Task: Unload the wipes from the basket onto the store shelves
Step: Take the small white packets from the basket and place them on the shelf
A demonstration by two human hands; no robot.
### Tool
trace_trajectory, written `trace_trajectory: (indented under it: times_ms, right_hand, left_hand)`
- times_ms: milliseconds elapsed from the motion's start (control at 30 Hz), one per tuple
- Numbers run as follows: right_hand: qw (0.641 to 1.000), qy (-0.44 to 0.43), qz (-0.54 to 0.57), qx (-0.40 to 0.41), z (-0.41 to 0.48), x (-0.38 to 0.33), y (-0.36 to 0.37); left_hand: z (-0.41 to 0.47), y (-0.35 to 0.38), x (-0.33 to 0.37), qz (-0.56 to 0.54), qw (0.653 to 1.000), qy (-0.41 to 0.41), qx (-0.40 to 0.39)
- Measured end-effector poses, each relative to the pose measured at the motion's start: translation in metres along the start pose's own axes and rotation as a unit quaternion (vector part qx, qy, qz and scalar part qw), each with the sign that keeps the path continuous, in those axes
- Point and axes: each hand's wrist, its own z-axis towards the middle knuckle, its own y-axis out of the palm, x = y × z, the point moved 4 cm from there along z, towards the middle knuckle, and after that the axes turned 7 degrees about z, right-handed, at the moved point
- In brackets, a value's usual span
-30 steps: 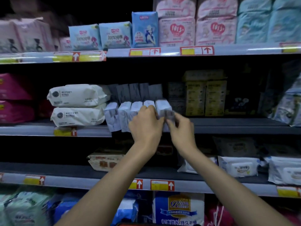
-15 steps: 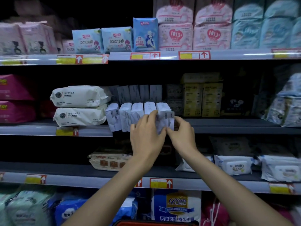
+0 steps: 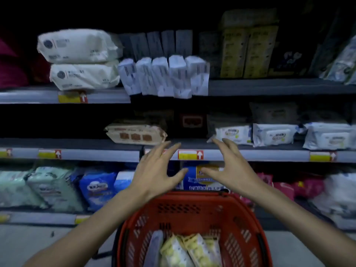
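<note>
**A:** What do we have, from big to small?

**B:** The shelves (image 3: 269, 86) run from 9 to 3 o'clock. On one of them, white packs (image 3: 163, 76) stand on edge at 12. The basket (image 3: 183, 218) sits at 6.

**A:** And the hands?

**B:** The left hand (image 3: 154, 170) and the right hand (image 3: 229, 168) are both empty, with fingers spread apart. They are over the far rim of the basket.

**A:** Where are the wipes?

**B:** The wipes (image 3: 192, 251) lie in the basket, at 6 o'clock from both hands and well below them. Their long axes run about 12 to 6. A grey pack (image 3: 154, 245) is straight under the left hand. The yellow ones lie between the hands, so I think either hand can reach them.
</note>
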Motion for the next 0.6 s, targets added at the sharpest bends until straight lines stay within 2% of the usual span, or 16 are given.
trace_trajectory:
  times_ms: [167, 300, 400, 600]
  right_hand:
    - [0.991, 0.016, -0.033, -0.127, -0.036, 0.052, 0.065]
    - [0.968, 0.045, -0.072, -0.234, -0.061, 0.092, 0.120]
    - [0.945, 0.054, -0.105, -0.304, -0.075, 0.121, 0.156]
    - [0.868, 0.043, -0.215, -0.445, -0.102, 0.158, 0.207]
  left_hand:
    - [-0.047, 0.068, -0.025, 0.018, 0.993, -0.031, -0.110]
    - [-0.083, 0.130, -0.039, 0.041, 0.978, -0.029, -0.205]
    - [-0.105, 0.176, -0.048, 0.063, 0.954, -0.020, -0.293]
    - [-0.137, 0.263, -0.065, 0.092, 0.886, -0.036, -0.454]
